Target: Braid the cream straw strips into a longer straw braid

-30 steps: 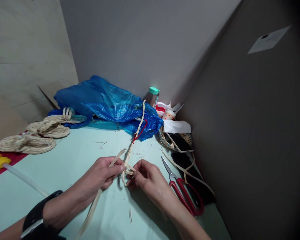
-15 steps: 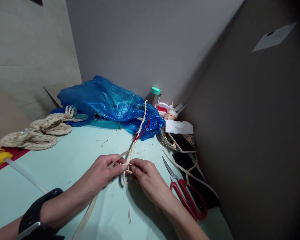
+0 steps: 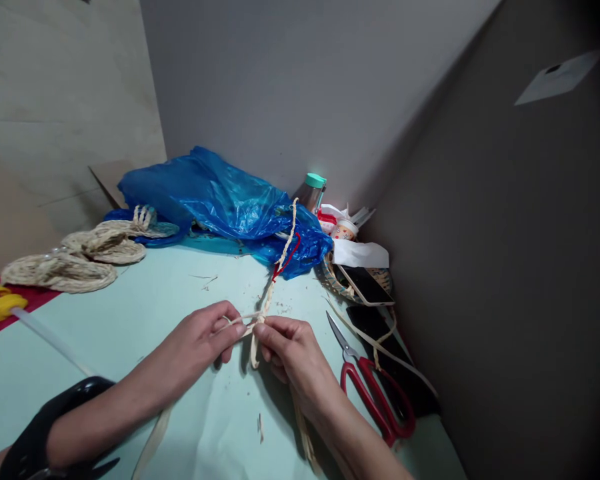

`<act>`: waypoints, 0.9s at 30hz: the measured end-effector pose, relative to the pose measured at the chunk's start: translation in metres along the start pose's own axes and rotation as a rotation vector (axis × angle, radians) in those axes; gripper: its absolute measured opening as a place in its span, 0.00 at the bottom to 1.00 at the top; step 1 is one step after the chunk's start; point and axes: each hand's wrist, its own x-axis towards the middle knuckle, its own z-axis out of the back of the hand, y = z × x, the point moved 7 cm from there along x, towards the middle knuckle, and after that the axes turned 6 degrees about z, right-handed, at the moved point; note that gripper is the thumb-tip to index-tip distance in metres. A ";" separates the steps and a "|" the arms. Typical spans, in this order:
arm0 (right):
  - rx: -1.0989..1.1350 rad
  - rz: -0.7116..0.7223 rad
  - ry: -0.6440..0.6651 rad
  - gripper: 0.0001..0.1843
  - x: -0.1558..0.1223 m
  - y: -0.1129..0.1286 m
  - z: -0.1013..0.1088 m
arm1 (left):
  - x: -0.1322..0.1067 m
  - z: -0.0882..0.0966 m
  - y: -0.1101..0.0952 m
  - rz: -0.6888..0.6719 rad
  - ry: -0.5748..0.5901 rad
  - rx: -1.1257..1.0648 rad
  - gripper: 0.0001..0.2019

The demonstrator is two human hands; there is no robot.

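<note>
A pale straw-like braid [image 3: 269, 298] runs away from my hands toward the blue bag, with a red cord [image 3: 293, 252] tied around it. At its near end, my left hand [image 3: 215, 333] pinches flat pale strands and draws them out to the left. My right hand [image 3: 287, 343] is closed on the braid's end, thumb and forefinger pressed together there. One short strand [image 3: 255, 353] hangs down between the hands. Loose strands [image 3: 303, 427] trail below my right wrist, and another strip [image 3: 153, 443] shows under my left forearm.
Red-handled scissors [image 3: 365, 380] lie right of my right hand, beside a black flat object [image 3: 405, 373]. Behind them a phone [image 3: 367, 285] rests on a woven basket [image 3: 333, 283]. A blue plastic bag [image 3: 220, 197], a bottle [image 3: 313, 190], woven sandals [image 3: 60, 272] and a yellow glue gun [image 3: 0, 303] stand around.
My left hand has moved a little left, pulling strands away from the braid. My right hand has shifted up onto the braid's end. Strands now show below my right wrist.
</note>
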 end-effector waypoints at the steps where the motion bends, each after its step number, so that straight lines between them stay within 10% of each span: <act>1: -0.019 0.011 -0.014 0.19 0.000 0.000 0.001 | -0.002 0.004 0.000 0.013 -0.030 -0.016 0.18; 9: -0.121 0.079 -0.080 0.21 0.000 0.001 0.005 | -0.003 0.000 0.006 0.113 0.053 -0.246 0.20; 20: -0.225 0.162 -0.116 0.19 -0.001 0.007 0.007 | -0.007 0.014 -0.016 -0.181 -0.160 0.055 0.11; 27: -0.150 0.130 -0.107 0.18 0.000 0.006 0.004 | 0.007 -0.007 -0.002 -0.068 -0.058 -0.020 0.11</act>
